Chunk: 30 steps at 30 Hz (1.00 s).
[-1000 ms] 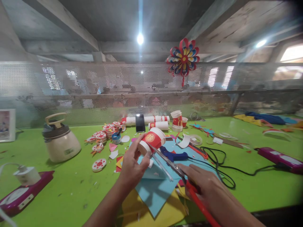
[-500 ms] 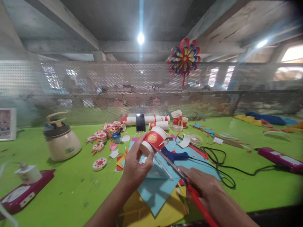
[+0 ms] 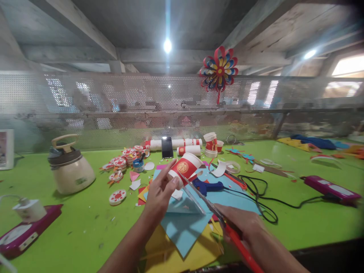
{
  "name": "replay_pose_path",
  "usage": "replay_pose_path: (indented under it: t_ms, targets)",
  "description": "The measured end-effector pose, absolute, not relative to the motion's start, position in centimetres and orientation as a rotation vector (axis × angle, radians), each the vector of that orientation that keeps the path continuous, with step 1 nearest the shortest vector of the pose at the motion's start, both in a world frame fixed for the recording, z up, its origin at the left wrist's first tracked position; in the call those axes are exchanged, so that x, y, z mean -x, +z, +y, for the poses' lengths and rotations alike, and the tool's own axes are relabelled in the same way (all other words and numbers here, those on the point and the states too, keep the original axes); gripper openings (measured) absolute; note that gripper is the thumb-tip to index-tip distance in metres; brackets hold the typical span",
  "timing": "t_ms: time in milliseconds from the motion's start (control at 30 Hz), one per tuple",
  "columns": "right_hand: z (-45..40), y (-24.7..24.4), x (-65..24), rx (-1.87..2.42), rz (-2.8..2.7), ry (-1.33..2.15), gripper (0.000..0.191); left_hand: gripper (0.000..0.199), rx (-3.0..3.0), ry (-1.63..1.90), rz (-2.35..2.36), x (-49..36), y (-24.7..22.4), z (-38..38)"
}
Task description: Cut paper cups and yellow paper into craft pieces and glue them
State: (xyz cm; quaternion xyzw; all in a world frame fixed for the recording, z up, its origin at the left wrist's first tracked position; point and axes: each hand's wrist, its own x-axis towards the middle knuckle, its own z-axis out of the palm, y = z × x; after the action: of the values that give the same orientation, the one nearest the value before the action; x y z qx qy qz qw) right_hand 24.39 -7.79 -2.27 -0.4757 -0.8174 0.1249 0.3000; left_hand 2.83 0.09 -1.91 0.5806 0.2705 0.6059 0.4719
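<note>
A red and white paper cup (image 3: 186, 167) with a gold emblem is tilted on its side in my left hand (image 3: 159, 193), whose fingers wrap around its base end. My right hand (image 3: 241, 223) grips red-handled scissors (image 3: 212, 206), their blades pointing up and left against the cup's near side. Whether the blades are cutting into the cup wall I cannot tell. A clear glue stick (image 3: 196, 201) lies just under the scissors on light blue paper (image 3: 184, 235). Beyond the scissors rests a blue glue gun (image 3: 209, 186).
Red-patterned white discs (image 3: 119, 162), a blue jar (image 3: 138, 165), a phone (image 3: 167, 147) and stacked cups (image 3: 211, 145) stand at the back. A beige kettle (image 3: 72, 170) and power strips (image 3: 331, 189) sit at the sides. A black cord (image 3: 256, 193) loops across the right.
My left hand has turned the cup slightly, and its fingers have shifted on it. The scissors stay against the cup. The whole view has moved a little to the right.
</note>
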Motion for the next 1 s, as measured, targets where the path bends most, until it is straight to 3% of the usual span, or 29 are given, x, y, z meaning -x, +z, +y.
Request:
replay_pose_path:
  t_ms: [167, 667, 1000]
  targets:
    - [-7.2, -3.5, -25.0, 1.243, -2.150, 0.343, 0.046, 0.066, -1.344, 1.361, 0.700, -2.7, -1.8, 0.6]
    - [-7.8, -2.6, -23.8, 1.251, -2.111, 0.343, 0.037, 0.063, -1.479, 1.321, 0.907, -2.8, -0.7, -0.2]
    - [-7.6, -4.5, -24.9, 1.304, -2.053, 0.387, 0.056, 0.061, -1.089, 1.240, 0.615, -3.2, -1.2, 0.3]
